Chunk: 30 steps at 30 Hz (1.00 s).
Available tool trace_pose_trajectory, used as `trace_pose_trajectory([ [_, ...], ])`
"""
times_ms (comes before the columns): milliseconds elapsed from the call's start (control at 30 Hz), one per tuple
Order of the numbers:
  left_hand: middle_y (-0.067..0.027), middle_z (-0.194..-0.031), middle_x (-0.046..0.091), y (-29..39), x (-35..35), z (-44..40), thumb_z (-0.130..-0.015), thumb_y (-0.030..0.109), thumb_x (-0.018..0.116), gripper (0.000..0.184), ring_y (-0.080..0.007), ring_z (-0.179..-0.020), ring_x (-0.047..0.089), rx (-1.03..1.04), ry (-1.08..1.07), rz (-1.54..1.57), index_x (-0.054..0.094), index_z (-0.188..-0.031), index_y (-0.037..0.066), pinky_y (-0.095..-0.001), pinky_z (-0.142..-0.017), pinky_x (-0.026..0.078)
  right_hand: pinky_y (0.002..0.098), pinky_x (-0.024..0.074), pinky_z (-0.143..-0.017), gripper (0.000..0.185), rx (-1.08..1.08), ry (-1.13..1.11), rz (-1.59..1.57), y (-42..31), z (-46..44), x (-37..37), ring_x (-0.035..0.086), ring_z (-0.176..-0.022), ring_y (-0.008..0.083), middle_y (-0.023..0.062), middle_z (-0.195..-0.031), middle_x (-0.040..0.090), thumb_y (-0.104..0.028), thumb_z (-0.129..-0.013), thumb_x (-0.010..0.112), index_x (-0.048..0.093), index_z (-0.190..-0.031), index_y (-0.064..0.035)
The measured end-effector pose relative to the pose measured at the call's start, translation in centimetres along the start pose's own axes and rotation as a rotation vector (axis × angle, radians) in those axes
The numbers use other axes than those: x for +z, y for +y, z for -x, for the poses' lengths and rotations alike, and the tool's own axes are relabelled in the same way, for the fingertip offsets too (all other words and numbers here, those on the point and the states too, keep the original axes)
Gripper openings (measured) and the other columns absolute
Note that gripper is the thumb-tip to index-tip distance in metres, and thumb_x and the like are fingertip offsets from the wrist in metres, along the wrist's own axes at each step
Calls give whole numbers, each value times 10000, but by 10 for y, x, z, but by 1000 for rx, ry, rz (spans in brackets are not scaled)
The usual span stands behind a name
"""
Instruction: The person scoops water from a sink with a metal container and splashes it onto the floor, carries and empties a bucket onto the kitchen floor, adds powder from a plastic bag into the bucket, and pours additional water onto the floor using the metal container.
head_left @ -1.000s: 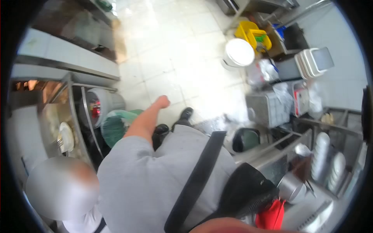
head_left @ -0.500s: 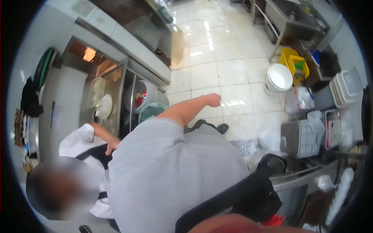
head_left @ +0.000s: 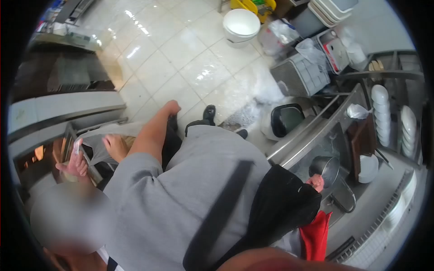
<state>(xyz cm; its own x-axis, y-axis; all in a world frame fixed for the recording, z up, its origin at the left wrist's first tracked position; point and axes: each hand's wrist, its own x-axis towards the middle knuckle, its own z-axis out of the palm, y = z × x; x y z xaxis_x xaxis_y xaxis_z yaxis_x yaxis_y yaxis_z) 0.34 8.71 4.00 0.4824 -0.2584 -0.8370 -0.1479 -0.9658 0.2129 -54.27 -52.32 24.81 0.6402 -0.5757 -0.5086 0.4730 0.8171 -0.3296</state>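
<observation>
My left hand (head_left: 172, 107) is stretched out above the tiled floor, its fingers curled in and nothing visible in them. At the right, my right hand (head_left: 316, 182) shows past the edge of a black cloth or bag (head_left: 287, 198). Its fingers look curled beside the rim of a round metal pot (head_left: 326, 168); what they hold, if anything, is hidden. A red cloth (head_left: 316, 235) hangs below that hand. Stacked white dishes (head_left: 368, 169) lie beyond the pot on the metal counter (head_left: 361, 212).
At the left, close to my arm, a co-worker has both hands (head_left: 115, 147) raised. A white bucket (head_left: 241, 23), a yellow bucket (head_left: 246, 5) and a grey crate (head_left: 302, 74) stand on the floor. A black-rimmed bin (head_left: 287, 120) is beside the counter; stacked bowls (head_left: 381, 115) fill a rack.
The view has swung, and the bucket now appears higher and further left. My right hand has come into sight by the pot. The co-worker's hands are now raised.
</observation>
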Motion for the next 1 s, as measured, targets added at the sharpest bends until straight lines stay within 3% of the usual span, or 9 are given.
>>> trace_pose_trajectory([
  [67,-265,-963,649,-10,15,-22,-780,251,548,325,-390,-941,626,45,64,-84,689,-833,-36,-440,-826,506,224,401,-462,134,-51,10,-30,4,15,57,421,-480,74,-9,-670,447,-79,-932,421,446,-802,-61],
  [133,-255,-896,654,-4,22,-46,-766,274,552,332,-391,-885,627,139,109,-76,685,-784,-31,-452,-802,502,226,399,-450,127,-81,10,-58,-1,15,118,417,-477,68,-9,-672,448,-69,-927,418,443,-803,-58],
  [200,-246,-829,658,6,21,-60,-753,296,557,345,-393,-828,628,221,166,-62,680,-735,-25,-465,-778,497,220,396,-435,118,-40,-80,126,-14,6,167,411,-472,66,-12,-665,443,-57,-921,412,438,-806,-51],
  [267,-267,-1024,637,27,9,-64,-799,259,522,346,-394,-999,603,242,178,36,683,-870,-39,-444,-885,476,219,379,-416,114,-51,-59,185,-12,-8,230,389,-452,69,-5,-639,416,-54,-913,420,421,-801,-35],
  [467,-269,-1001,637,72,-11,-52,-804,242,511,342,-395,-974,605,300,274,238,673,-855,-55,-455,-861,477,223,371,-386,128,-45,-148,594,6,-74,400,403,-452,81,1,-625,412,-63,-930,396,431,-815,-19],
  [600,-248,-974,647,59,7,-63,-803,301,538,373,-400,-946,605,308,309,268,670,-906,-33,-450,-852,478,223,342,-391,197,132,-222,715,20,-142,479,359,-458,78,-3,-621,407,-52,-934,387,431,-742,-44],
  [733,-254,-921,652,30,33,-30,-791,212,524,298,-404,-912,620,242,345,330,680,-820,-42,-449,-835,493,212,339,-409,180,110,-113,951,65,-199,542,369,-469,65,-24,-609,402,-34,-924,437,441,-744,-44],
  [900,-260,-978,642,-53,95,7,-794,245,549,306,-408,-958,611,-24,229,494,682,-855,-23,-455,-858,487,204,367,-410,210,83,-72,1159,120,-264,589,423,-463,74,-21,-568,426,-53,-888,488,434,-687,-79],
  [1000,-259,-963,644,-114,158,18,-775,255,565,313,-416,-928,618,-213,307,685,677,-844,-29,-469,-830,492,221,390,-401,246,-45,85,1561,145,-315,615,446,-430,106,-8,-537,450,-108,-850,523,425,-624,-118],
])
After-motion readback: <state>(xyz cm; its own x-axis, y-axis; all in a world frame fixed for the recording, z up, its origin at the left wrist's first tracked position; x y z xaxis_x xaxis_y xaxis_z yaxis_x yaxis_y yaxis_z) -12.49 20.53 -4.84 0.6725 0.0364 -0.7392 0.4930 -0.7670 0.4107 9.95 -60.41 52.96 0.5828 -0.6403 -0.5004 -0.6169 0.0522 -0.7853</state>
